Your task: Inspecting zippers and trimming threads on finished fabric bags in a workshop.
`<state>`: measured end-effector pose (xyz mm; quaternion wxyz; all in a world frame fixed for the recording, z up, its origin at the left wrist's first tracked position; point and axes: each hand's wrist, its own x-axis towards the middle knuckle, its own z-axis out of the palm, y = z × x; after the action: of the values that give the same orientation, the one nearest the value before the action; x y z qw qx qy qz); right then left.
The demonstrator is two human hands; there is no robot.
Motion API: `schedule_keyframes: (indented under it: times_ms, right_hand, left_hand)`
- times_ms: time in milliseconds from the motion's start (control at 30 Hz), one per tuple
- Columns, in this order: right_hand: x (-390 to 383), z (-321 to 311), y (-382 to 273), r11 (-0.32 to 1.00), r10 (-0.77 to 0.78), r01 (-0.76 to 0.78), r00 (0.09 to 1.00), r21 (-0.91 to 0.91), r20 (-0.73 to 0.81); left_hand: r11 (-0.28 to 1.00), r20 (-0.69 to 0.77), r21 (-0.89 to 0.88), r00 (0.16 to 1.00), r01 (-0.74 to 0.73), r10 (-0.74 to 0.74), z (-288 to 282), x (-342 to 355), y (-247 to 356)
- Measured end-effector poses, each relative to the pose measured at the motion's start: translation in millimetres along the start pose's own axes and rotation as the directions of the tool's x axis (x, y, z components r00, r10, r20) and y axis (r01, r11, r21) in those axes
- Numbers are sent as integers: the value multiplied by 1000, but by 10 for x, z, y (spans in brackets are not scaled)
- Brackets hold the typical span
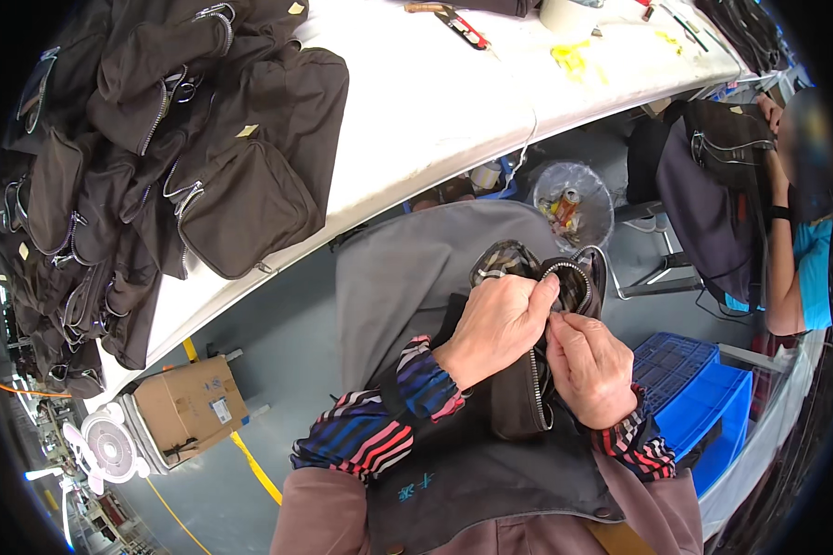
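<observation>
A dark brown fabric piece with metal zippers (518,402), like a bag part, lies across my lap. My left hand (502,319) is closed on its upper part, thumb pressed beside a curved zipper (578,277). Just to the right, the fingers of my right hand (590,365) pinch together at the zipper's edge. Whatever small part sits between those fingertips is hidden. A straight zipper run (535,388) hangs below the hands. Grey cloth (407,264) spreads out beyond my left hand.
Dark bag pieces (259,199) pile up on the white table (389,120) at left. A red-and-black cutter (463,28) lies farther back. Beyond my hands stands a lined waste bin (588,208); blue crates (713,407) are at right. A co-worker's arm (784,259) holds another bag.
</observation>
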<state>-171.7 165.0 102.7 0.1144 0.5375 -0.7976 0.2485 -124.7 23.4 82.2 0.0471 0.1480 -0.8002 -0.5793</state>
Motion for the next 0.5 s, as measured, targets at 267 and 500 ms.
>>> schedule_keyframes:
  times_ms: [267,500]
  right_hand:
    - [-13,49,127,988,70,-72,997,134,23]
    - [-64,24,362,329,528,-593,761,735,377]
  left_hand:
    - [995,59,-102,998,-2,8,-6,27,-85]
    - [852,168,-501,983,151,-75,4,40,-400]
